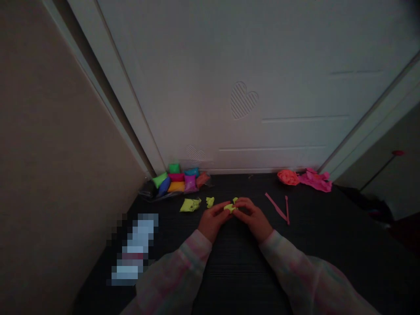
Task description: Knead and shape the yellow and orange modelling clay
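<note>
Grip engaged on both sides: the left hand [210,224] and right hand [257,221] meet above the desk [236,271], fingertips pinching a small yellow piece [230,208] between them. A yellow bit [235,200] shows at the far side of the right hand's fingers. Step in hand, as judged: working the piece with the fingertips; it looks soft and should give readily. The next move, as judged, calls for light, even pressure from both hands, since a hard squeeze could flatten or tear it.

Just beyond the left hand lies a crumpled yellow scrap [210,201], and left of it a yellow packet [189,205] with dark marks and a ruffled end. Containers: farther back, near the door [197,87], a clear bag [155,199] holds pillow-shaped packets [176,187] in assorted colours. Neither hand touches it.

Right of the right hand, two pink strips [276,206] form a narrow V. At the desk's far edge sit a round coral item [288,177] and, beside it, a crumpled pink sheet [315,181]. In this dim light, whether the coral item is a filled dish or one folded mass cannot be settled.
</note>
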Demonstrator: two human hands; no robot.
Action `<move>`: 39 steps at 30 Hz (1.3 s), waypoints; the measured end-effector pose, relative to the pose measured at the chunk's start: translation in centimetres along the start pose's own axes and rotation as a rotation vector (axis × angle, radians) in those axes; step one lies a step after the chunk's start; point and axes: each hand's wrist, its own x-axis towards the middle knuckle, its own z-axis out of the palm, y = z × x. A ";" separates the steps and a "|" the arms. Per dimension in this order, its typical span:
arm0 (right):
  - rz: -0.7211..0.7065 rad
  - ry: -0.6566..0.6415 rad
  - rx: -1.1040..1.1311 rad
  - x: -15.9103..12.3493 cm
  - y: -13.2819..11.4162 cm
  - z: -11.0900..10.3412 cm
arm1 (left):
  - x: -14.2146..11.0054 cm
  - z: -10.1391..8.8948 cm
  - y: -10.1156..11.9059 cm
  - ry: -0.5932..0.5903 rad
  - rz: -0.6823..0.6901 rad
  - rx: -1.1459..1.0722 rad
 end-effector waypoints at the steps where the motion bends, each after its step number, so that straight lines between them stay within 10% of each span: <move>1: -0.008 -0.008 -0.016 0.0 -0.1 0.0 | -0.1 0.1 0.1 -0.005 -0.011 -0.003; 14: -0.115 -0.106 -0.190 -1.5 -0.7 1.2 | 0.0 0.2 0.4 0.110 -0.007 -0.031; 27: -0.003 0.078 -0.176 -1.0 -0.2 1.0 | 0.3 -0.3 -0.1 0.161 0.106 0.152; 39: -0.216 -0.030 -0.259 -1.0 -0.7 1.0 | 0.4 -0.6 -0.4 0.102 0.133 0.232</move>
